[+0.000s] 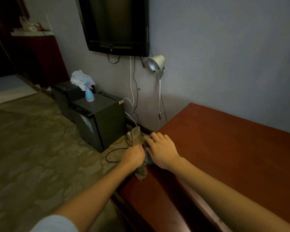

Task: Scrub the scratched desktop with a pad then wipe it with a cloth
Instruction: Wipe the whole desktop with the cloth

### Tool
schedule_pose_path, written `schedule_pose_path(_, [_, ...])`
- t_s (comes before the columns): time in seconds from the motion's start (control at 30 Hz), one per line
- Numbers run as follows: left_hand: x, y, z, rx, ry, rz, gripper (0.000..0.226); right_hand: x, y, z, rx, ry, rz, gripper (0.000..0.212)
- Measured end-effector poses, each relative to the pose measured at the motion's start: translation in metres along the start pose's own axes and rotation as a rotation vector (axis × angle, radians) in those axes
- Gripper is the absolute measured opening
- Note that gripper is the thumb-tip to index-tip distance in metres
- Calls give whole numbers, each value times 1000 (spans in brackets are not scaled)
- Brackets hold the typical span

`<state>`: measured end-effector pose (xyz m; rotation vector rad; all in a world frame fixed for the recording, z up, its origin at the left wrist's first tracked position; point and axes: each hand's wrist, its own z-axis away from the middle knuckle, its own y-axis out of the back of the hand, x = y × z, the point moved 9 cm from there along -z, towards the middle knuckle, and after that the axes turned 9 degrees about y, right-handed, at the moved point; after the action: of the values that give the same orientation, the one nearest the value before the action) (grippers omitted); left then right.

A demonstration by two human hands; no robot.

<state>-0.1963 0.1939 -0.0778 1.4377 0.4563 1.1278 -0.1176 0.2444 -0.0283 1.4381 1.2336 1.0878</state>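
At the left end of the red-brown desktop point(224, 148) the person leaned in with both bare arms; a crumpled grey-brown cloth point(148, 159) lay over the desk's front-left edge, one tail of it hanging just past the rim. The left hand point(134, 156) was curled into a fist round the cloth's near side, gripping it beside the edge; the right hand point(162, 149) lay flat on top of it, fingers spread and nearly straight, pressing it down at the corner; the two hands almost touched. Off to the left a dark mini fridge point(99, 118) stood on the patterned carpet point(32, 148), a blue spray bottle point(89, 93) upright on its top; a white lamp point(156, 63) hung by the wall under the black television point(115, 24).
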Motion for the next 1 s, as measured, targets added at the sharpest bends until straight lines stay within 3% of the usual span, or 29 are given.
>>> schedule_pose_path(0.07, [-3, 1, 4, 17, 1, 61, 37, 0, -13, -15, -19, 33, -64, 59])
schedule_pose_path(0.27, [-5, 0, 2, 70, -8, 30, 38, 19, -39, -33, -114, -65, -195, 50])
schedule_pose_path(0.43, [-4, 1, 5, 94, -2, 71, 40, 107, -44, -52, -98, -460, -162, 51])
schedule_pose_path(0.53, [-1, 4, 8, 109, -5, 51, 39, 122, -52, -53, -116, -627, -147, 55])
schedule_pose_path(0.8, [0, 4, 13, 83, 9, 33, 37, 26, -44, -22, -30, -398, -165, 62])
schedule_pose_path(0.9, [0, 6, 12, 96, 1, 36, 37, 54, -45, -34, -60, -378, -179, 61])
schedule_pose_path(1.0, [-1, 9, 13, 125, -4, 63, 37, 104, -46, -44, -107, -532, -141, 62])
